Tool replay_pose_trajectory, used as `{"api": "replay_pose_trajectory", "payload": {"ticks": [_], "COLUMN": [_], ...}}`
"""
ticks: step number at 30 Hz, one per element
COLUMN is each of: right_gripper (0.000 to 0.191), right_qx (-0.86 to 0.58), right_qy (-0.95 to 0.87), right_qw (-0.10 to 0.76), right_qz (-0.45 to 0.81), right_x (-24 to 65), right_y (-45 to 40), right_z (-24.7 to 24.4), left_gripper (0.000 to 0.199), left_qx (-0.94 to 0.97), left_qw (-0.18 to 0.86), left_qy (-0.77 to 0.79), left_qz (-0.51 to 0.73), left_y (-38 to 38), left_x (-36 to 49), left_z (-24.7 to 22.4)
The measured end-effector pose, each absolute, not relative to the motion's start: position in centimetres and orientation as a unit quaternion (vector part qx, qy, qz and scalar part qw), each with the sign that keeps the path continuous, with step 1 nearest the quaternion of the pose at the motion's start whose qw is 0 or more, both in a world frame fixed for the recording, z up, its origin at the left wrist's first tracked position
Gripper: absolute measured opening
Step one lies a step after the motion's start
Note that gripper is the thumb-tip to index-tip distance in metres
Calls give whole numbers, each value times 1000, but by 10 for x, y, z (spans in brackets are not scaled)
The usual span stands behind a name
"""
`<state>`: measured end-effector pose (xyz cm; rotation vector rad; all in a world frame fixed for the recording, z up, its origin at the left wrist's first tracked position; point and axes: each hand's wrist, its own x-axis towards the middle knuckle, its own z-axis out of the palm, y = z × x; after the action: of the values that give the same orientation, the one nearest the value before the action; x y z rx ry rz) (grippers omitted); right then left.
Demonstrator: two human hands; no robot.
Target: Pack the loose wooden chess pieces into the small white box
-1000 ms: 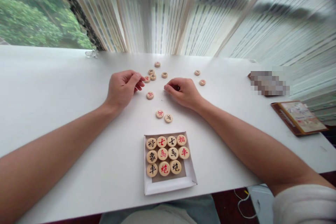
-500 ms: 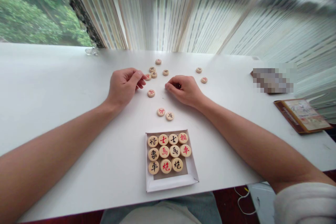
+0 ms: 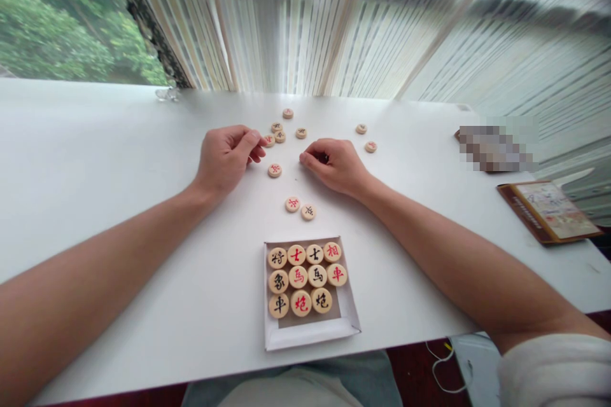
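Note:
My left hand (image 3: 229, 156) rests on the white table with loosely curled fingers, its fingertips beside a red-marked piece (image 3: 270, 140). My right hand (image 3: 331, 164) lies on its side, thumb and forefinger drawn together; whatever they may hold is hidden. Near and between the hands are several round wooden chess pieces, among them a red one (image 3: 274, 170). Closer to me lie another red piece (image 3: 293, 204) and a black one (image 3: 308, 212). An open white box (image 3: 312, 333) at the front holds several pieces in rows, marked in red and black.
Two more pieces (image 3: 361, 129) (image 3: 371, 147) lie beyond my right hand. A brown booklet or box (image 3: 548, 211) and a blurred-out item (image 3: 494, 148) are at the right. String curtains (image 3: 305, 25) hang behind the table (image 3: 143, 267).

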<state>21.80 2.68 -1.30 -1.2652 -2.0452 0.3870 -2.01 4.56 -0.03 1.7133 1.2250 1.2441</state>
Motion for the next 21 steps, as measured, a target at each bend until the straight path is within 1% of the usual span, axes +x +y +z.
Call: {"api": "replay_pose_trajectory", "payload": {"ticks": [21], "right_gripper": [22], "right_qx": [-489], "right_qy": [-790], "right_qw": [339], "right_qz": [150], "right_x": [217], "right_y": [26], "right_z": [-11], "left_gripper": [27], "left_qx": [665], "left_qw": [345], "left_qy": [456], "left_qz": [480], "left_y": [46], "left_x": [-21], "left_z": [0]}}
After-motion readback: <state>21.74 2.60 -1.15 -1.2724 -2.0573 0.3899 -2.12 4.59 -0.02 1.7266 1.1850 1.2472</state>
